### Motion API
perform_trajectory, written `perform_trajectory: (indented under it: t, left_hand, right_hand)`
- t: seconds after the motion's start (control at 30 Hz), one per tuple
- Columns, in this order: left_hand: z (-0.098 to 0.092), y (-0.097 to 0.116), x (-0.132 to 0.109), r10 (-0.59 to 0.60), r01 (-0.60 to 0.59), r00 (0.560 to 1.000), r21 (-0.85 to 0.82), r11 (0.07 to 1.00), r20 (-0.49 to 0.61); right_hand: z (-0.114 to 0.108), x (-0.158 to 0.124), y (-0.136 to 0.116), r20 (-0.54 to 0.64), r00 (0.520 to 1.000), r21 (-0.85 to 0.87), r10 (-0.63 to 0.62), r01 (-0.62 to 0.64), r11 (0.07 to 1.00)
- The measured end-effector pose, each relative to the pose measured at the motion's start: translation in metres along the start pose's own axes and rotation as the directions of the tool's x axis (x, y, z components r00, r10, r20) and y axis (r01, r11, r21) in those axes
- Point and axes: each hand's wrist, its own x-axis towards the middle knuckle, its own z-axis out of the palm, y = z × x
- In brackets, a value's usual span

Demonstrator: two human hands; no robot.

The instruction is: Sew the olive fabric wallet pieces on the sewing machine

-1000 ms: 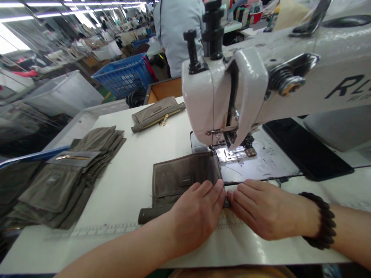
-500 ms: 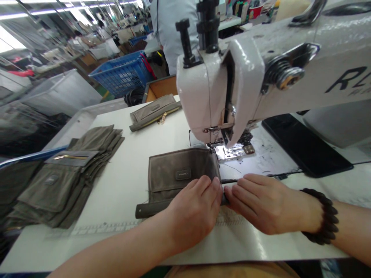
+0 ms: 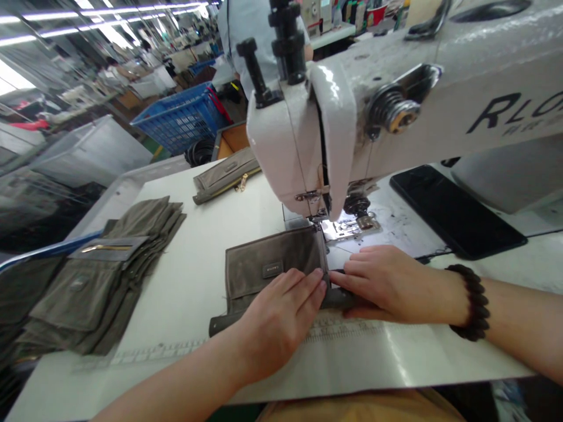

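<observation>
A brown fabric pouch panel [image 3: 268,264] with a small label lies flat on the white table, its right edge just under the sewing machine's presser foot [image 3: 347,225]. My left hand [image 3: 281,316] lies on its near right corner, fingers stretched flat and pressing down. My right hand [image 3: 387,284] rests beside it, fingers extended over a dark strip [image 3: 338,299] along the panel's near edge. The fingertips of both hands almost touch. A dark bead bracelet [image 3: 470,302] circles my right wrist.
The white sewing machine head [image 3: 308,129] looms above. A stack of brown panels [image 3: 109,275] sits at the left, another zipped piece [image 3: 224,176] lies farther back. A black phone [image 3: 457,211] lies at the right. A blue basket [image 3: 180,120] and a person in a light shirt stand behind.
Both hands have slid the panel forward toward the presser foot. The right hand's fingers moved onto the dark strip, and the view has shifted closer to the machine.
</observation>
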Motion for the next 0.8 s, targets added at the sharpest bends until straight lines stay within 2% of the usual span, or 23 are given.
perform_trajectory:
  t: [0.1, 0.2, 0.37, 0.63, 0.8]
  left_hand:
    - [0.002, 0.001, 0.0, 0.0, 0.0, 1.0, -0.015, 1.0, 0.009]
    - [0.002, 0.0, 0.005, -0.03, 0.029, 1.0, -0.037, 0.999, -0.004]
    - [0.003, -0.003, 0.012, -0.058, 0.051, 0.997, -0.136, 0.989, -0.044]
    - [0.006, -0.003, 0.013, -0.07, 0.08, 0.993, -0.1, 0.992, 0.1]
    - [0.004, -0.002, 0.015, -0.047, 0.059, 0.99, -0.092, 0.994, 0.134]
  right_hand:
    - [-0.002, 0.001, 0.007, 0.121, 0.992, 0.058, 0.022, -0.029, 0.998]
    - [-0.003, 0.001, 0.01, 0.169, 0.985, 0.086, 0.018, -0.033, 0.996]
    - [-0.002, 0.002, 0.008, 0.182, 0.983, 0.081, 0.024, -0.04, 0.996]
    - [0.0, 0.0, 0.009, 0.156, 0.988, 0.062, -0.005, -0.005, 0.998]
    - [0.0, -0.001, 0.008, 0.141, 0.99, 0.045, -0.022, 0.016, 0.999]
